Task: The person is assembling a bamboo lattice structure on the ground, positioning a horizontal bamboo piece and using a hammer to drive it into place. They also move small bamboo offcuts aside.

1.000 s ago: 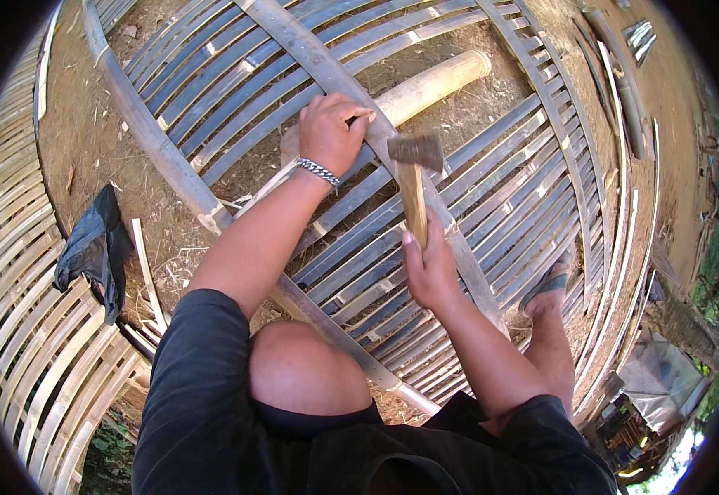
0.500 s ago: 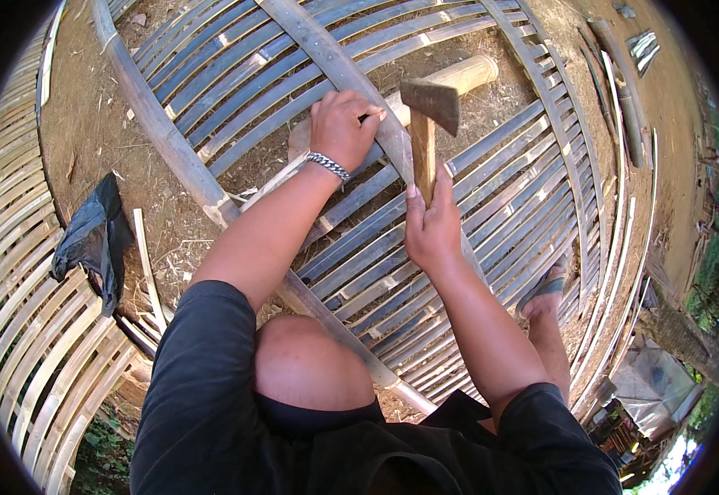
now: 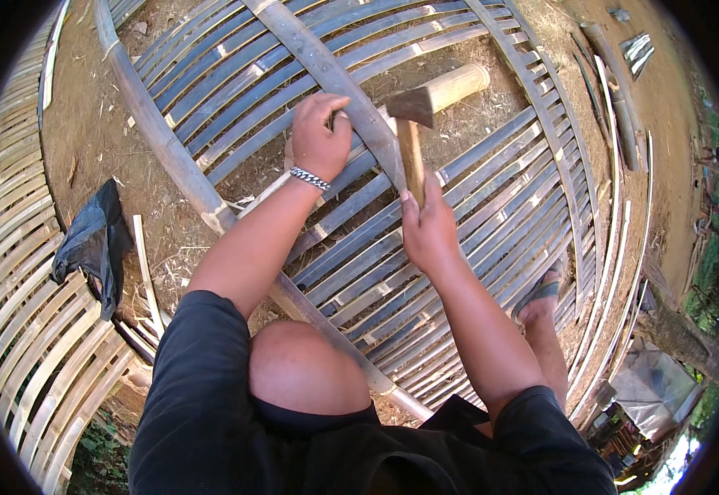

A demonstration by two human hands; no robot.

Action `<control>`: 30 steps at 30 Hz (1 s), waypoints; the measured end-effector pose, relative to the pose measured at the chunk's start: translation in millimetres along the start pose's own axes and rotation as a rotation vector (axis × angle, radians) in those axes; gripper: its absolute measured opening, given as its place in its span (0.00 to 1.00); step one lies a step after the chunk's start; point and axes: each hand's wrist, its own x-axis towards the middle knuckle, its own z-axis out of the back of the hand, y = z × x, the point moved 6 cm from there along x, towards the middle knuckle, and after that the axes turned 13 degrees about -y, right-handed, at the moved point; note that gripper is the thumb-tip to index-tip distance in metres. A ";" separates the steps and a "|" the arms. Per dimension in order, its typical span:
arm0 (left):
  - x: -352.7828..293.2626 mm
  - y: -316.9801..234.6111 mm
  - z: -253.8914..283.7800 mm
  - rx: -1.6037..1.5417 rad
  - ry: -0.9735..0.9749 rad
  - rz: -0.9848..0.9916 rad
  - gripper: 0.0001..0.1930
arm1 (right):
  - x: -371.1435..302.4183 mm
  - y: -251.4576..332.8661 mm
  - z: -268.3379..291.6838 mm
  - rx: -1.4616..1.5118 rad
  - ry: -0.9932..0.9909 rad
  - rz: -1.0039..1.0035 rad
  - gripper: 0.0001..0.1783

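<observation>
- Bare brown earth (image 3: 79,157) lies all round, strewn with pale chips; a shed (image 3: 661,388) with grey sheeting stands at the lower right.
- A frame (image 3: 475,235) of grey-blue and straw-coloured bamboo slats lies over the earth, crossed by thicker rails.
- The hatchet (image 3: 411,148) has a dark, worn metal head with a flared edge, and a plain straight handle in yellowish wood.
- It is just right of the middle rail (image 3: 335,74), head above the right hand (image 3: 432,231), partly hiding a pale log (image 3: 458,85); whether it touches either, I cannot tell.
- The right hand's grip is closed round the lower handle, thumb laid along it.
- The left hand (image 3: 320,140), with a chain bracelet (image 3: 310,179) at its wrist, is half curled by the rail, a small gap between thumb and fingers; whether its grip has hold of anything, I cannot tell.
- Half a second ago the handle looked nearly upright; now it leans left.
- The left fingers reach less far across the rail than then.
- A black bag (image 3: 95,239) remains at the left.
</observation>
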 end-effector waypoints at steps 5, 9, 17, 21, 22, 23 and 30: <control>76.5 -25.0 -25.5 0.371 0.103 -0.251 0.19 | -5.6 9.5 8.4 0.060 -0.068 0.070 0.29; 81.6 19.8 -72.6 0.778 0.387 -0.328 0.33 | 7.0 -3.6 -8.1 -0.110 0.014 0.065 0.27; 72.0 22.8 -72.9 0.858 0.526 -0.303 0.32 | 4.2 13.0 7.0 0.039 -0.049 0.087 0.30; 72.3 28.6 -66.9 0.861 0.517 -0.306 0.32 | 12.8 20.9 2.8 -0.018 0.079 -0.085 0.30; 72.1 25.9 -68.8 0.853 0.516 -0.303 0.32 | 11.2 26.8 11.3 0.043 0.023 -0.077 0.30; 72.0 23.8 -69.8 0.845 0.514 -0.300 0.32 | 10.0 29.4 17.4 0.105 -0.033 -0.069 0.30; 75.9 28.6 -66.3 0.841 0.516 -0.293 0.32 | 8.9 19.5 4.2 -0.083 -0.010 0.082 0.30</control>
